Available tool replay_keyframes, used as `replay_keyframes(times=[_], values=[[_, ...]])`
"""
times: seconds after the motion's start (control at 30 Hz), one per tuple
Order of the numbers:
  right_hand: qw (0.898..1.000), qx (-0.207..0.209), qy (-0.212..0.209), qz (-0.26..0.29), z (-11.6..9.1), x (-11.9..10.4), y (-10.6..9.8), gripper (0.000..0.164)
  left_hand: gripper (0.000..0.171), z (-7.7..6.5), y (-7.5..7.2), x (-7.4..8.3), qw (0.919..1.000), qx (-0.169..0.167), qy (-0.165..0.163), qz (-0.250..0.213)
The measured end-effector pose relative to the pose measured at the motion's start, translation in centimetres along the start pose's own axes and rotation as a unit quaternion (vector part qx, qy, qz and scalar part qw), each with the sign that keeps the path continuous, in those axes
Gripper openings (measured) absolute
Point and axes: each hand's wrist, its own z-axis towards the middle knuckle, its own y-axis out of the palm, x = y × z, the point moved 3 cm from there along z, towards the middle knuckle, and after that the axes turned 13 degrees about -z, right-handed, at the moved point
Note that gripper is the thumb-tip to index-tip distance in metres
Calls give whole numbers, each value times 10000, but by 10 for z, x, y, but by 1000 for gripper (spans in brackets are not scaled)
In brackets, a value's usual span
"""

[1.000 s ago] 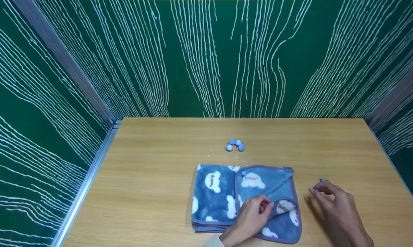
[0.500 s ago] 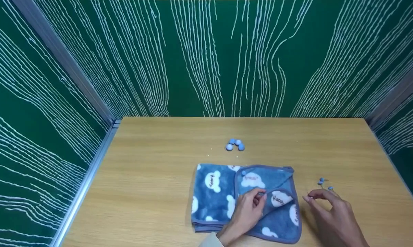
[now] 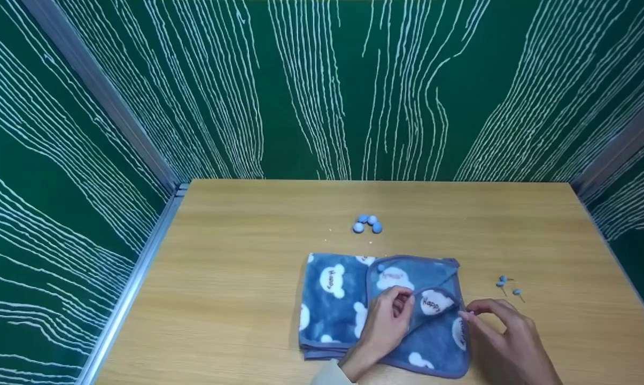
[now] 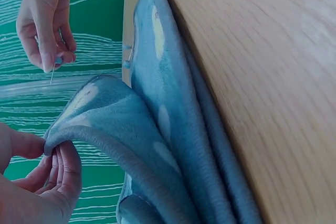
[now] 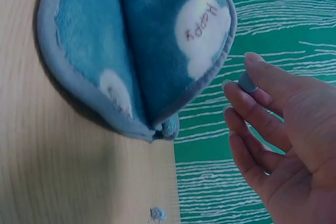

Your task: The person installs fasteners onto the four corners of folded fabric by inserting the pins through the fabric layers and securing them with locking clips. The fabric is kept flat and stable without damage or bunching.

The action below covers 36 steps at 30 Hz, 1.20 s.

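Note:
A folded blue fleece blanket [image 3: 332,315] with white bear shapes lies on the table. My left hand [image 3: 381,323] pinches the bound edge of its top layer between thumb and fingers and holds that flap [image 4: 105,103] raised and folded back. To its right, my right hand [image 3: 506,331] pinches a pin by its small blue-grey head [image 5: 247,82]. In the left wrist view the thin metal shaft [image 4: 52,74] points down. In the head view these fingertips overlap the blanket's right edge, while the right wrist view shows them apart from the flap.
Three blue-headed pins [image 3: 501,284] lie on the table to the right of the blanket. Several round blue caps [image 3: 358,228] sit behind it, and a small blue round piece [image 3: 380,267] shows on its top layer. Green patterned panels [image 3: 311,107] enclose the wooden table [image 3: 220,267].
My right hand has moved left toward the blanket, uncovering the loose pins beside it. My left hand has shifted slightly left and away from me, folding the flap further back.

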Motion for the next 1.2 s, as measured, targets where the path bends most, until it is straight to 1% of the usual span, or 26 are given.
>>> replay_keyframes(times=[0.2,0.33,0.4,0.53,0.73,0.87,0.93,0.97,1.07,1.2], values=[[9993,-362,17,46,0,-8,5,20,9,0,0,-1,9999,-4,-100,-114],[9984,-526,70,176,0,-11,9,20,9,-1,0,-3,9999,-10,-78,-138],[9985,-500,16,229,0,-13,11,18,9,-1,0,-3,9999,-18,-58,-149],[9987,-369,-221,284,2,-16,16,12,9,-1,0,-2,9998,-22,-104,-146],[9979,-324,-393,409,4,-21,21,11,12,-3,2,1,9999,-65,-21,-104],[9949,20,-804,606,5,-25,23,15,13,-4,3,4,9999,-146,83,-2],[9937,100,-897,670,5,-26,24,16,14,-5,3,4,9997,-196,97,49],[9934,94,-907,690,5,-27,24,17,14,-5,3,4,9997,-221,88,61],[9959,-127,-696,566,6,-27,26,13,15,-5,4,5,9996,-271,84,41],[9973,-382,-480,410,8,-27,29,12,15,-6,5,5,9989,-356,286,82]])
